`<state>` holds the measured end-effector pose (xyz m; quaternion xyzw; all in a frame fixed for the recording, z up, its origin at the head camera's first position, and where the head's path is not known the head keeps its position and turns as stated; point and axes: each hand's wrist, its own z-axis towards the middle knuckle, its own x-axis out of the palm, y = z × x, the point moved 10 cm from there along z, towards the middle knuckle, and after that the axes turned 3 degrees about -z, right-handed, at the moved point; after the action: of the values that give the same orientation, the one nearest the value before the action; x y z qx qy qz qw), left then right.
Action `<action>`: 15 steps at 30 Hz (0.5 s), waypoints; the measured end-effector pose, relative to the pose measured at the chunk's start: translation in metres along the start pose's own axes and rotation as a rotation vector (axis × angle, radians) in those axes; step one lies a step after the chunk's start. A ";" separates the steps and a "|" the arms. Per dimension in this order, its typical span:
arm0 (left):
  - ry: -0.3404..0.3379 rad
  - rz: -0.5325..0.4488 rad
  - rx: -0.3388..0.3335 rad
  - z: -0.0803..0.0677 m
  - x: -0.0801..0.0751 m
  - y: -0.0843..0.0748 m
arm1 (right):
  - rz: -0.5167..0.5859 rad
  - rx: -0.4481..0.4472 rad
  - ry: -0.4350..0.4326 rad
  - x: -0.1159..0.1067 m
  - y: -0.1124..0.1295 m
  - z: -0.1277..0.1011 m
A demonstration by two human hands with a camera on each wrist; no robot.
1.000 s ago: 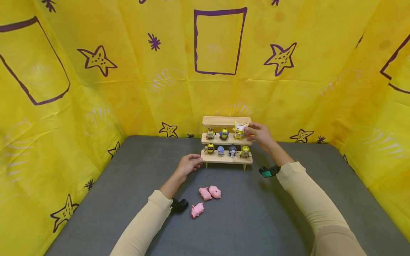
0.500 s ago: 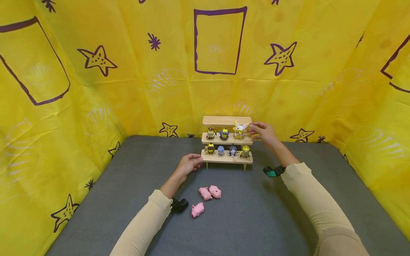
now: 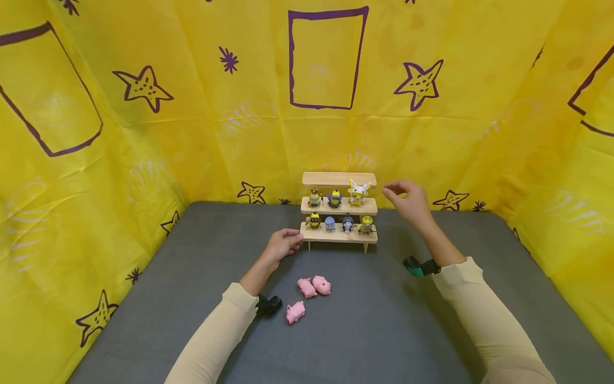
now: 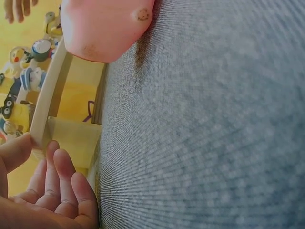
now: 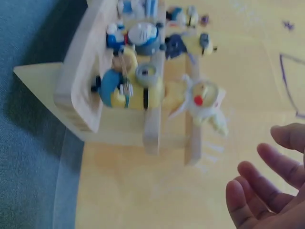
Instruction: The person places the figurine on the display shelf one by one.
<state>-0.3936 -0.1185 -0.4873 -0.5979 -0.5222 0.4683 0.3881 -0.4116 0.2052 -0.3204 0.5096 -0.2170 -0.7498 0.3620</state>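
A three-tier wooden display shelf (image 3: 336, 238) stands at the back of the table. My left hand (image 3: 280, 246) holds the left end of its bottom tier; in the left wrist view the thumb lies on the board's edge (image 4: 46, 102) and the fingers are below. My right hand (image 3: 410, 202) is off to the right of the shelf, fingers loosely bent, holding nothing. Nearest to it, at the right end of the middle tier, stands a white-eared yellow figurine (image 3: 357, 194). Two more figurines share that tier, and several stand along the bottom one. The top tier (image 3: 339, 179) bears nothing.
Three pink toy pigs lie on the dark grey table: a left one (image 3: 307, 288) and a right one (image 3: 322, 285) side by side, and a third pig (image 3: 295, 312) nearer me. A yellow curtain (image 3: 216, 144) with purple drawings surrounds the table's back and sides.
My right hand has let go of the white-eared figurine and drawn back to the right. The figurine stays on the middle tier. My left hand keeps its hold on the shelf.
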 end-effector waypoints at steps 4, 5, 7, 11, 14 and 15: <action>0.000 0.011 0.000 0.000 0.000 -0.001 | -0.026 -0.073 0.013 0.003 0.017 -0.011; 0.000 0.013 -0.004 -0.001 0.000 -0.001 | -0.021 -0.078 0.022 0.005 0.020 -0.014; 0.001 0.019 -0.013 -0.002 0.000 0.000 | -0.009 -0.086 0.054 0.012 0.025 -0.018; -0.001 0.019 -0.025 -0.003 0.000 0.001 | 0.035 -0.092 0.188 0.035 0.033 -0.029; 0.002 0.016 -0.014 -0.003 -0.001 0.000 | 0.040 -0.111 0.301 0.057 0.039 -0.039; 0.002 0.014 -0.010 -0.003 -0.001 -0.001 | 0.038 -0.119 0.335 0.065 0.041 -0.043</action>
<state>-0.3913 -0.1190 -0.4857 -0.6039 -0.5197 0.4680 0.3823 -0.3725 0.1308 -0.3479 0.6010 -0.1184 -0.6589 0.4366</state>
